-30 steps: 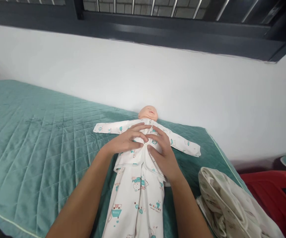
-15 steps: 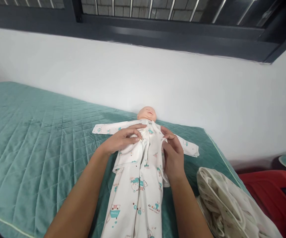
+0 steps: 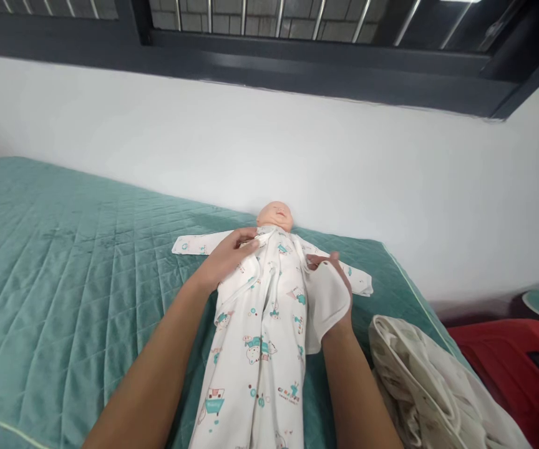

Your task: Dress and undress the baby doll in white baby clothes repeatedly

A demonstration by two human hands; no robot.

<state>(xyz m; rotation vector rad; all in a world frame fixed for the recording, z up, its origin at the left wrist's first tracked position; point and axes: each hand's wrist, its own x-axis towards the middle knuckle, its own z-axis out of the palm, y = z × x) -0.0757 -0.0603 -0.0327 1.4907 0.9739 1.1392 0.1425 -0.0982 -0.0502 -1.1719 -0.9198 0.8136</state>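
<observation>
A baby doll (image 3: 275, 215) lies on its back with its head by the wall and its arms spread. It wears a white printed baby jacket (image 3: 237, 284) and matching trousers (image 3: 260, 368). On the doll's chest, my left hand (image 3: 229, 255) is closed on the left front panel of the jacket, which is drawn aside. My right hand (image 3: 337, 265) holds the right front panel, folded outward with its plain white inside (image 3: 328, 299) showing. That panel covers part of my right fingers and palm. Between my hands the trousers reach high up the doll's chest.
The doll lies on a green quilted bed cover (image 3: 87, 262) against a white wall (image 3: 204, 143). A crumpled pale cloth (image 3: 419, 374) lies right of my right forearm. Beyond the bed's right edge stands a red plastic object (image 3: 498, 355). A dark-framed barred window (image 3: 260, 56) is above.
My right hand has turned the right jacket panel outward, exposing its inside. My left hand has shifted slightly left with the left panel, and the chest is more uncovered.
</observation>
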